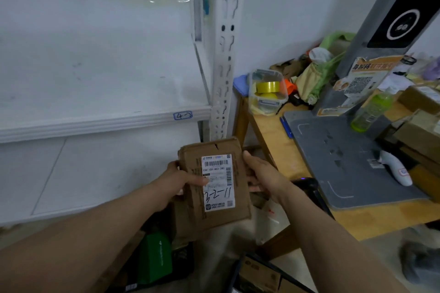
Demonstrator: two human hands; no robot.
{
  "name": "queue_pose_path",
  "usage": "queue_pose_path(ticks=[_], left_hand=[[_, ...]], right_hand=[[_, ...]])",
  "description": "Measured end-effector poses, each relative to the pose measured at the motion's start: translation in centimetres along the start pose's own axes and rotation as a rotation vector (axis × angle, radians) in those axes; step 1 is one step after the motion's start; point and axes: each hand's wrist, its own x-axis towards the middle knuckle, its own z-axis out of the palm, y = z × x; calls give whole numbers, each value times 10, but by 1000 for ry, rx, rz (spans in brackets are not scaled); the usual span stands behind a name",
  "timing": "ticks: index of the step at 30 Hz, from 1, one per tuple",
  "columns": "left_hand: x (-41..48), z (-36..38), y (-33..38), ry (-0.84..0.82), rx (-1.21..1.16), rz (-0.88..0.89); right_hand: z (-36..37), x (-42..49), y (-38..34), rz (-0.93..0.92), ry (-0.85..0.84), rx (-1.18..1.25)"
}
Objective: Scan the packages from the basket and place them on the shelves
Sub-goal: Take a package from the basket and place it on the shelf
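A flat brown cardboard package [214, 216] with a white shipping label, handwritten "3-2-11", is held between both hands at the centre of the view. My left hand [181, 181] grips its left edge, thumb lying across the label. My right hand [259, 173] holds the right edge with fingers curled behind. The white shelf [95, 123], tagged "4-2", spans the left, above and behind the package. Below the hands lie more packages, among them a green one [154, 257] and brown boxes [259, 276]; the basket itself is hard to make out.
A white slotted shelf post [223, 78] rises just behind the package. To the right stands a wooden table [266, 140] with a grey scanner stand [345, 157], a white handheld scanner [395, 169], a green bottle [371, 109], a tub of tape rolls [267, 90] and boxes.
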Motion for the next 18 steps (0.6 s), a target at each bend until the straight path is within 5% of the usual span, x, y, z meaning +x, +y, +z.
queue_pose_path(ticks=[9, 18], left_hand=[[-78, -148, -9, -51, 1, -21], [-201, -366, -29, 29, -17, 71]], right_hand=[[123, -11, -70, -42, -303, -356], [347, -67, -194, -115, -500, -786]])
